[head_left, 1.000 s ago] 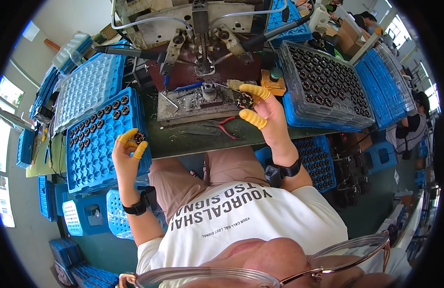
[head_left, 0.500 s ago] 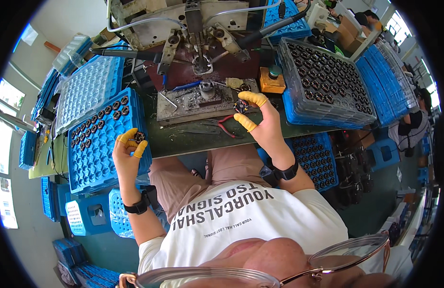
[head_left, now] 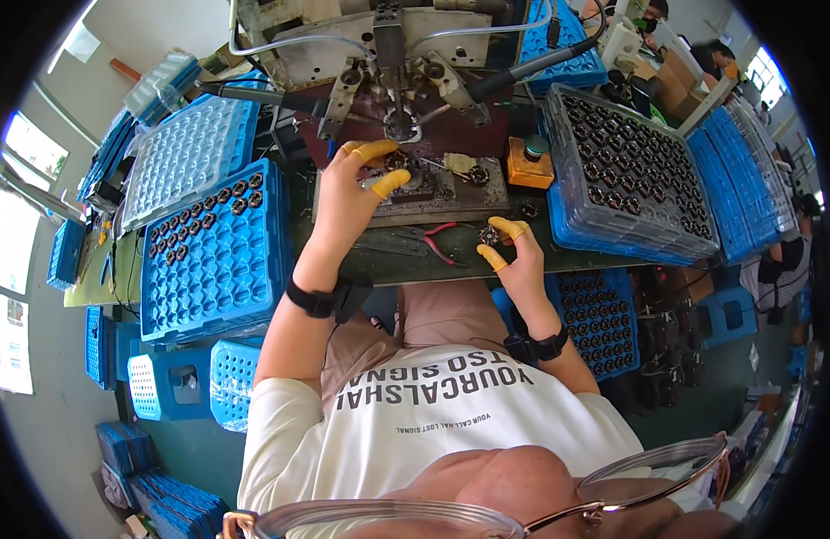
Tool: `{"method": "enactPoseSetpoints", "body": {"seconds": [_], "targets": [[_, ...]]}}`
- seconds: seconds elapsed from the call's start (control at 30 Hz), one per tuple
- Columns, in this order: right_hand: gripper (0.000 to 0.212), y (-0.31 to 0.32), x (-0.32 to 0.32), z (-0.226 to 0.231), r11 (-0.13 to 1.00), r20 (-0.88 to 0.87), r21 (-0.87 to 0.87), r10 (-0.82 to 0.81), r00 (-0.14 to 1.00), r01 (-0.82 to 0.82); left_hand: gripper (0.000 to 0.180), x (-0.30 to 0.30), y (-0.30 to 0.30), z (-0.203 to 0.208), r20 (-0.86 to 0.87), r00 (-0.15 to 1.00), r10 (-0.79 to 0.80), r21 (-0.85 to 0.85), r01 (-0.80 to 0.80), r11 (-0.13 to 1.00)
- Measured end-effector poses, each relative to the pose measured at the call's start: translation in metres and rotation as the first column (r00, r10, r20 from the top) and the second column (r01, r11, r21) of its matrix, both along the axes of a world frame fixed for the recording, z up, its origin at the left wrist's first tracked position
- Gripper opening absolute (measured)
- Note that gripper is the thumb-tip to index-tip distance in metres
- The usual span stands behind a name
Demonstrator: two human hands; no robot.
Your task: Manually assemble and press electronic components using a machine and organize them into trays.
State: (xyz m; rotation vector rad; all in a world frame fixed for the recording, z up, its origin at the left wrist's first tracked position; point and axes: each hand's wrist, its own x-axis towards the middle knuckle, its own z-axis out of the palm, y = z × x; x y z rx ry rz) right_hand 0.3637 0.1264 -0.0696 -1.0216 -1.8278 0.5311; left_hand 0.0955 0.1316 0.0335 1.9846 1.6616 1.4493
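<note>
Between the yellow-capped thumb and fingers of my left hand (head_left: 343, 198) is a small dark round motor stator (head_left: 398, 162). That hand is over the metal work block (head_left: 388, 208), beside its short round post, under the machine head (head_left: 400, 121). Farther right and nearer the table's front edge, my right hand (head_left: 523, 269) pinches a second stator (head_left: 490, 235), also with yellow finger caps. Another dark round part (head_left: 478, 175) lies at the block's right end. Red-handled pliers (head_left: 440, 241) rest between the block and my right hand.
At the left, a blue tray (head_left: 213, 292) holds several stators in its far rows, with a clear-topped tray (head_left: 186, 162) behind it. Stacked trays full of stators (head_left: 626, 171) stand on the right. An orange box with a green-topped jar (head_left: 529, 162) sits beside them.
My left hand has carried its stator from the left blue tray to the work block. My right hand has drawn back from the block toward the table's front edge, holding its stator.
</note>
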Motion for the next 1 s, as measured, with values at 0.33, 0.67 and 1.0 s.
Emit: {"method": "enactPoseSetpoints", "body": {"seconds": [0.33, 0.67, 1.0], "targets": [[0.044, 0.000, 0.004, -0.001, 0.999, -0.001, 0.036, 0.029, 1.000, -0.029, 0.040, 0.005, 0.021, -0.013, 0.167, 0.976, -0.139, -0.177, 0.168, 0.970], [0.045, -0.003, 0.001, -0.005, 0.991, 0.055, 0.135, 0.009, 0.998, -0.017, 0.047, 0.015, 0.021, -0.034, -0.013, 0.999, -0.048, 0.056, 0.049, 0.997], [0.043, -0.004, 0.007, 0.007, 0.983, 0.016, 0.185, -0.016, 1.000, 0.013, 0.069, 0.000, -0.048, -0.053, -0.108, 0.989, 0.100, 0.111, -0.088, 0.990]]}}
